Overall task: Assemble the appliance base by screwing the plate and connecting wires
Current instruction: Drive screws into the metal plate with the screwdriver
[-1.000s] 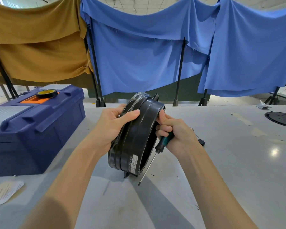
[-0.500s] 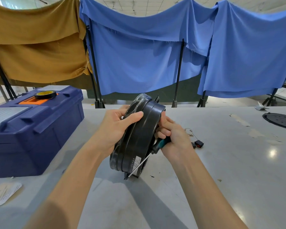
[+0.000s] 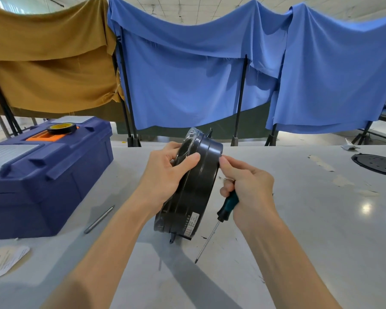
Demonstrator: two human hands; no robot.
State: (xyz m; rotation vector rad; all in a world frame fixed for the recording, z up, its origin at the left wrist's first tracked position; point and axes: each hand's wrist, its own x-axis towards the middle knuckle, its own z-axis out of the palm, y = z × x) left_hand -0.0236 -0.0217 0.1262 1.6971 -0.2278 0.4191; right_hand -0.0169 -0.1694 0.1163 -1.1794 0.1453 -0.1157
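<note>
One appliance base (image 3: 196, 188), upright — left hand (image 3: 165, 175) gripping its rim; right hand (image 3: 250, 188) touching it, clutching screwdriver (image 3: 228, 204)

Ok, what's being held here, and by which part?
Left grip holds the base by its upper rim. Right grip holds the screwdriver by its handle, shaft pointing down.
</note>
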